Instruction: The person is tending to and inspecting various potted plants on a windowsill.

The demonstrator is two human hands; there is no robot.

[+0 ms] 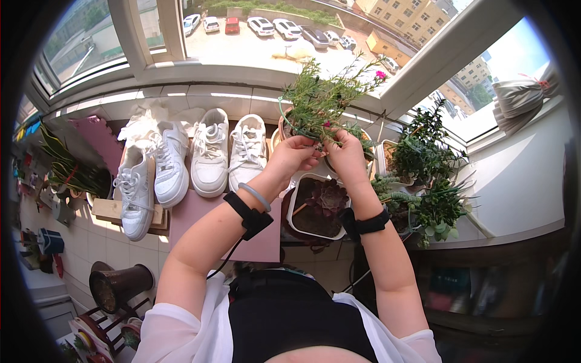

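A flowering potted plant (313, 100) with thin needle-like leaves and a few magenta blooms stands at the window. At its lower stems, my left hand (292, 159) has thumb and fingers pinched together on the greenery. Close beside it on the right, my right hand (347, 152) pinches stems of the same plant, fingertips partly hidden by leaves. The rim of a terracotta-coloured pot (282, 122) shows behind my left hand. Just below both hands sits a white square pot (295, 222) holding a dark red rosette succulent (327, 198).
Several white sneakers (209, 159) line the sill to the left, beside a pink board (204, 222). More potted succulents (420, 159) crowd the right side. A snake plant (68, 163) stands far left. A brown cylindrical pot (120, 286) lies low on the left.
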